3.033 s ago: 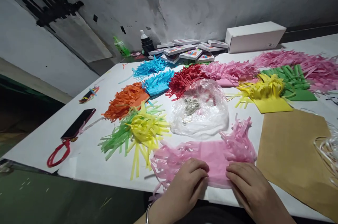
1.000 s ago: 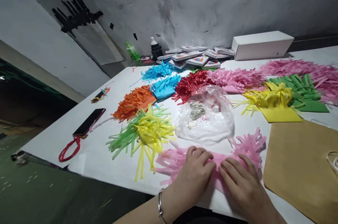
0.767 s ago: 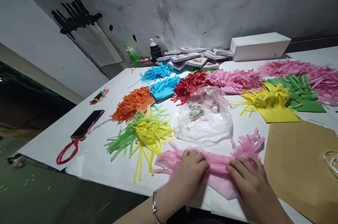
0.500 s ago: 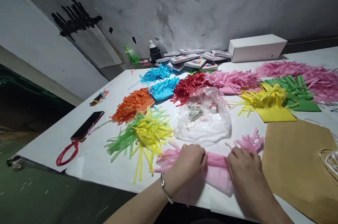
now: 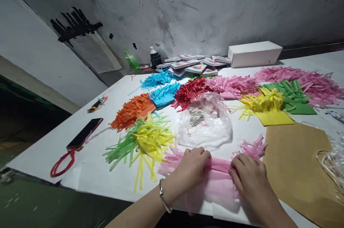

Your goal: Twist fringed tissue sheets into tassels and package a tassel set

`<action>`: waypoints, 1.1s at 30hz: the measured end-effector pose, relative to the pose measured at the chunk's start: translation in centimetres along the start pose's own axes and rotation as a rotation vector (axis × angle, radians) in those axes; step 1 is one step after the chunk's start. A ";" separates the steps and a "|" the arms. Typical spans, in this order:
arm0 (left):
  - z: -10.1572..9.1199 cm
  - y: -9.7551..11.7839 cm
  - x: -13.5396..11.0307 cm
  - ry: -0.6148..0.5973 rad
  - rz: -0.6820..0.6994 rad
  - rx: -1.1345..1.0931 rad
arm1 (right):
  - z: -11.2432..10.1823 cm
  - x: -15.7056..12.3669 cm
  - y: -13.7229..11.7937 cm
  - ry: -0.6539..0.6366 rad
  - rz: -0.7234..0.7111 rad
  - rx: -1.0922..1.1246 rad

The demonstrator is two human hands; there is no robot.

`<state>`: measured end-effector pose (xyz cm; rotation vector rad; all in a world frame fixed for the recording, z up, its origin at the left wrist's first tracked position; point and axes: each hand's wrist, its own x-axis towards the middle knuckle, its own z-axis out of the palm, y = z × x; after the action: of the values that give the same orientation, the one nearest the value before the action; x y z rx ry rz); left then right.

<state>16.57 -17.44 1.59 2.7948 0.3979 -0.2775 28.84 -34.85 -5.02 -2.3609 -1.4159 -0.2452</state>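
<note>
A sheet of pink tissue paper (image 5: 219, 185) lies at the table's near edge, with a rolled or folded band across its middle and cut fringe at both ends. My left hand (image 5: 194, 167) is closed on the left part of that band, fingers curled over it. On the right part, my right hand (image 5: 247, 170) pinches the same band between thumb and fingers. Pink fringe (image 5: 253, 146) sticks out beyond my right hand. Just behind the hands sits a clear plastic bag (image 5: 206, 124) with string and small rings in it.
Yellow and green fringe (image 5: 150, 134) lies left of the hands, a phone (image 5: 85, 133) with a red strap farther left. Brown paper (image 5: 298, 163) and white cord (image 5: 329, 160) are at right. Behind are several tissue tassels (image 5: 131, 111), flat boxes (image 5: 185, 63) and a white box (image 5: 255, 55).
The camera view has shifted slightly. Both hands stay on the pink tissue paper band, and the near part of the sheet lies a little differently.
</note>
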 end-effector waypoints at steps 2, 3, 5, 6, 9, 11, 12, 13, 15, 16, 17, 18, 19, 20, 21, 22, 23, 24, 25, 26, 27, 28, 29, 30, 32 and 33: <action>0.2 0.2 -0.1 0.046 0.029 -0.037 | 0.1 -0.2 0.2 0.003 -0.010 0.031; 0.4 0.2 -0.1 0.067 0.042 -0.070 | 0.2 -0.3 0.3 0.006 -0.013 0.038; 0.6 0.2 0.3 0.088 0.052 -0.135 | 0.4 -0.3 0.4 0.018 -0.010 0.037; 0.7 0.2 0.5 0.086 0.050 -0.156 | 0.5 -0.3 0.4 0.025 -0.008 0.031; 1.1 -0.1 1.2 0.067 0.029 -0.158 | 0.5 0.0 0.2 0.051 0.006 -0.010; 1.3 -0.2 1.7 0.062 0.014 -0.151 | 0.2 0.2 -0.2 0.077 0.034 -0.047; 1.3 -0.2 1.9 0.060 0.006 -0.147 | 0.1 0.3 -0.5 0.093 0.055 -0.064; 1.3 -0.2 2.1 0.060 0.000 -0.142 | -0.1 0.3 -0.9 0.108 0.075 -0.079; 1.4 -0.2 2.4 0.059 -0.007 -0.135 | -0.3 0.4 -1.5 0.141 0.040 -0.052; 1.4 -0.2 2.6 0.059 -0.008 -0.132 | -0.3 0.4 -1.8 0.157 -0.021 -0.011; 1.3 -0.2 2.7 0.061 -0.008 -0.130 | -0.2 0.4 -2.1 0.168 -0.096 0.035; 1.3 -0.1 2.8 0.063 -0.006 -0.129 | 0.0 0.4 -2.2 0.173 -0.173 0.079; 1.2 -0.1 2.7 0.066 -0.005 -0.129 | 0.2 0.4 -2.3 0.171 -0.236 0.112; 1.2 -0.1 2.6 0.073 -0.003 -0.129 | 0.4 0.4 -2.3 0.166 -0.275 0.129; 1.1 -0.1 2.3 0.083 0.001 -0.129 | 0.6 0.4 -2.3 0.159 -0.289 0.133; 1.0 -0.1 2.0 0.092 0.010 -0.133 | 0.7 0.5 -2.2 0.156 -0.293 0.140; 1.0 -0.1 1.6 0.107 0.037 -0.136 | 0.8 0.5 -2.2 0.159 -0.292 0.153; 1.1 -0.2 1.2 0.137 0.082 -0.131 | 0.9 0.5 -2.1 0.167 -0.283 0.169; 1.2 -0.3 0.8 0.184 0.138 -0.115 | 1.0 0.5 -2.1 0.178 -0.270 0.187; 1.4 -0.4 0.5 0.243 0.199 -0.087 | 1.0 0.5 -2.2 0.186 -0.256 0.205; 1.7 -0.5 0.2 0.307 0.253 -0.053 | 1.0 0.5 -2.3 0.189 -0.246 0.220; 2.0 -0.6 0.1 0.364 0.296 -0.017 | 1.0 0.5 -2.4 0.187 -0.243 0.231; 2.3 -0.7 0.0 0.407 0.324 0.013 | 1.0 0.5 -2.5 0.181 -0.248 0.238; 2.6 -0.9 -0.1 0.429 0.339 0.033 | 1.0 0.5 -2.6 0.173 -0.259 0.240; 3.1 -1.2 -0.2 0.436 0.363 0.054 | 0.9 0.5 -2.5 0.163 -0.284 0.234; 3.3 -1.4 -0.3 0.432 0.368 0.059 | 0.8 0.4 -2.2 0.163 -0.294 0.230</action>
<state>15.41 -17.28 -1.86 2.9015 -0.0424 0.4072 27.04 -33.25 -5.11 -1.9041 -1.6129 -0.3255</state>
